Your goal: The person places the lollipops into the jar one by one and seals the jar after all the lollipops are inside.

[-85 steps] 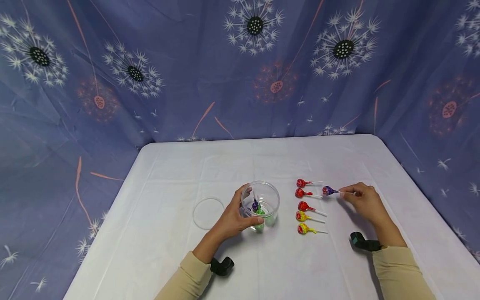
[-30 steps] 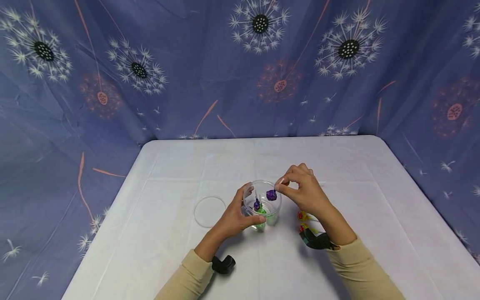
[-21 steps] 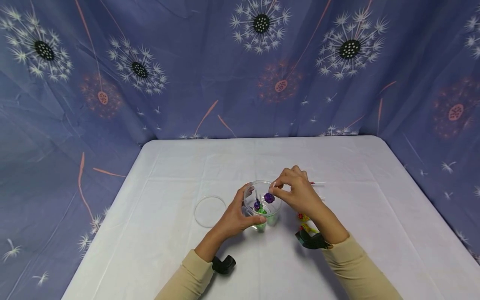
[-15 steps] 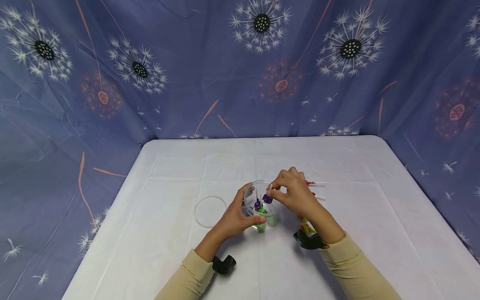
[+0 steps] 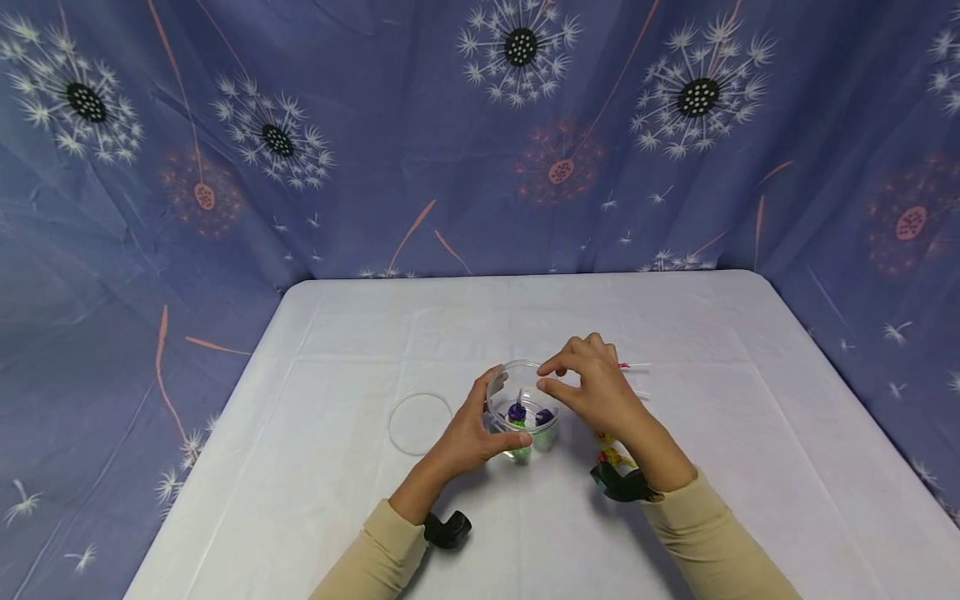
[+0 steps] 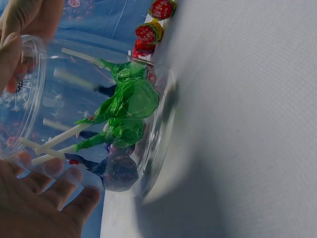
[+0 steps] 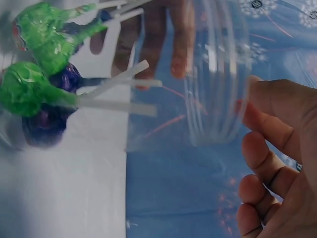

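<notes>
The left hand (image 5: 468, 439) grips a clear round plastic jar (image 7: 218, 109) of green and purple wrapped lollipops (image 6: 138, 99); the right hand (image 5: 590, 381) gapes narrowly by its right rim. Red-yellow wrapped lollipops (image 6: 149, 32), right, bear illegible lettering.

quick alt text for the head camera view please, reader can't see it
A person's left hand grips a clear jar holding green and purple lollipops, while the empty right hand hangs at its rim. On the white table, a thin pale ring lies left of the jar; red and yellow lollipops lie right of it, partly hidden.
</notes>
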A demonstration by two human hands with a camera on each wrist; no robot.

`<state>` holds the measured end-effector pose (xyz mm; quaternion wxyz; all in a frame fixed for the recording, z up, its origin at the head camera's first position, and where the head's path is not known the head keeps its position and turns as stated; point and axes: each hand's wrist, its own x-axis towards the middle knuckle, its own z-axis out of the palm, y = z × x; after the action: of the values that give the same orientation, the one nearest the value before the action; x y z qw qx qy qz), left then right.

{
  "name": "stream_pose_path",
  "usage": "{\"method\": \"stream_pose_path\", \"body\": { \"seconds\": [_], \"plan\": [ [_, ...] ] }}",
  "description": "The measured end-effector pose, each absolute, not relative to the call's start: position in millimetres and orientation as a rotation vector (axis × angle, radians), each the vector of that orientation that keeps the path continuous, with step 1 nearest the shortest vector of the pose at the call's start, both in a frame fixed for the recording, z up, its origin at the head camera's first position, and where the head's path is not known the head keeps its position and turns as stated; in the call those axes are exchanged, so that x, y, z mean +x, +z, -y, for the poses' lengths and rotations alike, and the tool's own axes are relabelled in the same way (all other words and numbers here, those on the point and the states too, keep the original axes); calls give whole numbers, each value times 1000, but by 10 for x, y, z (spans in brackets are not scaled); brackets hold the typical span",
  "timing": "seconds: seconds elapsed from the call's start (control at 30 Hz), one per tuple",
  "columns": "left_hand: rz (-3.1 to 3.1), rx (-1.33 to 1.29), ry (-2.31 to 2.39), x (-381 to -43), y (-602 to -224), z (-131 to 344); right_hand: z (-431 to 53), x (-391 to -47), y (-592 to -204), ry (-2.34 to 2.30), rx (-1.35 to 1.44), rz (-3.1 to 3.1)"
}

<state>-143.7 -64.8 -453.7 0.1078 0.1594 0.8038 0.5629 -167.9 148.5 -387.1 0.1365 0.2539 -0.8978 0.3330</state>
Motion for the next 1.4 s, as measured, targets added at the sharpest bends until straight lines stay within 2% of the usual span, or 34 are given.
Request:
{"method": "stream_pose_path", "body": {
  "seconds": [0.37,0.7,1.4],
  "plan": [
    [-2404,439,1625,-1431,-4542,635,-1825,-1562,-3752,984,604,2548],
    [-2423,428,1602,-1415,-4530,642,-2098,-1427,-3809,965,501,2546],
    [-2405,446,1621,-1431,-4553,642,-2462,-1075,-4396,1048,171,2777]
  ]
}}
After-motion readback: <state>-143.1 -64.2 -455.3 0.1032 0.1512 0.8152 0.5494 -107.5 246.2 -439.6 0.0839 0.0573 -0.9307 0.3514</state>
